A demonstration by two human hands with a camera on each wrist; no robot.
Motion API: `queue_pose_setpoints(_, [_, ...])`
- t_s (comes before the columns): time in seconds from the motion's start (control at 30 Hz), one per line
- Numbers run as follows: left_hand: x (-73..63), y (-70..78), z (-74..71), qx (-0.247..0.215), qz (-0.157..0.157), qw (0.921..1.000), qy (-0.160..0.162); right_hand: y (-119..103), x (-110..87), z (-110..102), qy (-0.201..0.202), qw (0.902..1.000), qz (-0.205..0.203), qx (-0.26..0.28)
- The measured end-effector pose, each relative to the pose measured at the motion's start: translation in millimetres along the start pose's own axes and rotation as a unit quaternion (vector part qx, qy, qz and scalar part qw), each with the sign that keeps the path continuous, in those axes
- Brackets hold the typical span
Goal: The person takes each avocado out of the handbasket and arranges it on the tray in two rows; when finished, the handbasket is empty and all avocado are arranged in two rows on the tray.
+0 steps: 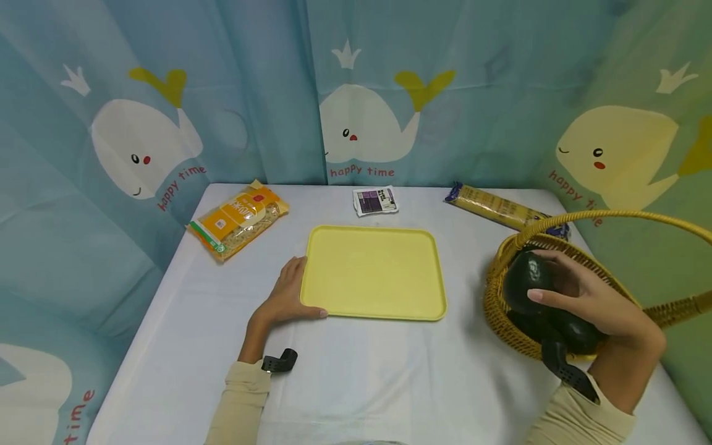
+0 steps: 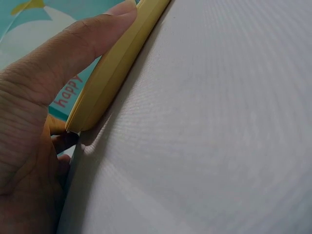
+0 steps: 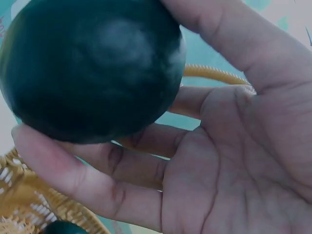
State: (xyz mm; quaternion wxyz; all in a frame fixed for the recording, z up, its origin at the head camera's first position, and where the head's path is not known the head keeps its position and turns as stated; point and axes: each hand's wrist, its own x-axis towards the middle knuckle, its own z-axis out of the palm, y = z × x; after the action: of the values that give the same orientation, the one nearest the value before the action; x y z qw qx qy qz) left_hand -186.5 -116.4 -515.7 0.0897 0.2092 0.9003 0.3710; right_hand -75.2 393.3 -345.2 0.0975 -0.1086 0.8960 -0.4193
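Your left hand [image 1: 286,293] holds the yellow tray [image 1: 372,272] by its near-left corner; your right hand [image 1: 589,300] grips a dark green fruit [image 1: 524,284] over the wicker basket [image 1: 497,318].

The left hand [image 1: 285,296] spreads its thumb from its fingers — the right hand [image 1: 601,303] grips, fingers curled.
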Motion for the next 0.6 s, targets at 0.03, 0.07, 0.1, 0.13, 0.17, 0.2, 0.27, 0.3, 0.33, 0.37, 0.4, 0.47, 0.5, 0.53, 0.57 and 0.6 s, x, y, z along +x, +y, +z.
queue_pose_setpoints(0.03, [0.3,0.2,0.2,0.0,-0.001,1.0,-0.001,-2.8,0.9,1.2,-0.005,1.0,-0.003,0.0])
queue_pose_setpoints(0.07, [0.4,0.1,0.5,0.0,0.0,1.0,0.0,-5.7,2.3,2.5,-0.012,0.9999,-0.01,0.0])
queue_pose_setpoints(0.1, [0.3,0.3,0.4,0.0,-0.002,1.0,-0.001,-8.4,4.1,4.1,-0.02,0.9997,-0.016,0.002])
queue_pose_setpoints(0.13, [0.2,0.1,0.6,0.001,-0.003,1.0,0.0,-11.2,6.2,5.8,-0.027,0.9994,-0.02,0.01])
queue_pose_setpoints(0.17, [0.1,0.0,0.9,0.001,-0.003,1.0,0.0,-13.7,8.7,7.8,-0.036,0.9987,-0.028,0.019])
queue_pose_setpoints(0.2, [0.1,-0.3,1.1,0.001,-0.003,1.0,0.001,-15.8,11.4,9.9,-0.048,0.9976,-0.038,0.031])
queue_pose_setpoints(0.27, [0.0,-0.8,1.3,0.004,-0.004,1.0,0.0,-20.0,17.4,14.6,-0.067,0.995,-0.057,0.047])
queue_pose_setpoints(0.3, [0.0,-1.1,1.3,0.006,-0.006,1.0,-0.001,-22.0,20.5,17.0,-0.075,0.9935,-0.064,0.056])
queue_pose_setpoints(0.33, [0.1,-1.5,1.4,0.007,-0.006,1.0,-0.002,-23.8,23.8,19.6,-0.085,0.9916,-0.072,0.065])
queue_pose_setpoints(0.37, [0.4,-2.0,1.5,0.008,-0.006,0.9999,-0.002,-25.1,27.4,22.2,-0.097,0.9891,-0.082,0.074])
queue_pose_setpoints(0.4, [0.5,-2.5,1.5,0.01,-0.007,0.9999,-0.002,-26.5,30.7,24.9,-0.107,0.9867,-0.088,0.086])
queue_pose_setpoints(0.47, [0.8,-3.1,1.4,0.014,-0.008,0.9999,-0.003,-28.8,38.0,30.8,-0.123,0.9825,-0.096,0.102])
queue_pose_setpoints(0.5, [0.8,-3.1,1.2,0.013,-0.007,0.9999,-0.002,-29.5,42.0,34.0,-0.13,0.9804,-0.099,0.11])
queue_pose_setpoints(0.53, [0.8,-3.0,1.1,0.011,-0.006,0.9999,-0.001,-30.0,46.2,37.2,-0.137,0.9786,-0.1,0.116])
queue_pose_setpoints(0.57, [0.8,-2.6,0.9,0.01,-0.004,0.9999,0.0,-30.5,50.6,40.4,-0.143,0.9773,-0.098,0.122])
queue_pose_setpoints(0.6, [0.8,-2.2,0.8,0.009,-0.003,1.0,0.001,-30.8,55.4,43.5,-0.148,0.9766,-0.096,0.123])
